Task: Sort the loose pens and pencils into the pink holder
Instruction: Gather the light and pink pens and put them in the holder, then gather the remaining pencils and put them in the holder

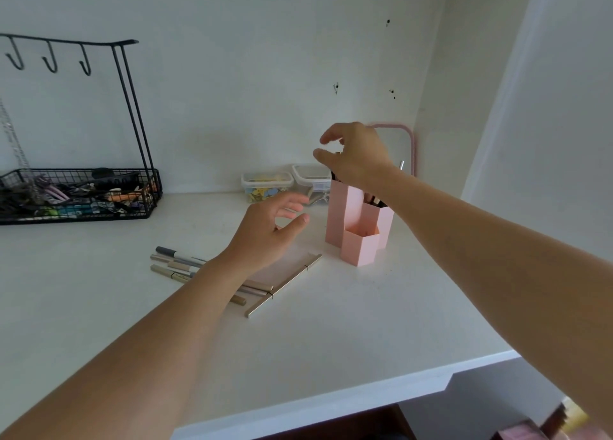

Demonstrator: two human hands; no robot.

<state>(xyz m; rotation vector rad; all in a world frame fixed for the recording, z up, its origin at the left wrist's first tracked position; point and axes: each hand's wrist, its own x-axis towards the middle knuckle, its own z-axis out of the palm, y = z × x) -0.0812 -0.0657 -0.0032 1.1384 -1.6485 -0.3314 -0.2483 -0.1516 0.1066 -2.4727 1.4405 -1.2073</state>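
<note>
Head view: loose pens [212,273] lie centre-left on the bench [99,290]. Left hand [268,230] hovers above them, fingers spread. Right hand [355,154], fingers relaxed, hovers over the pink holder [358,230], right of centre.

Both bare forearms reach forward. The left hand [265,230] hovers low, palm turned inward, fingers loosely spread. The right hand [355,154] is raised higher, fingers curled downward, thumb apart.

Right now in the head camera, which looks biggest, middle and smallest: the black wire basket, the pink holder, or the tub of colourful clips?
1. Black wire basket
2. Pink holder
3. Tub of colourful clips, though it sits farther back.
</note>
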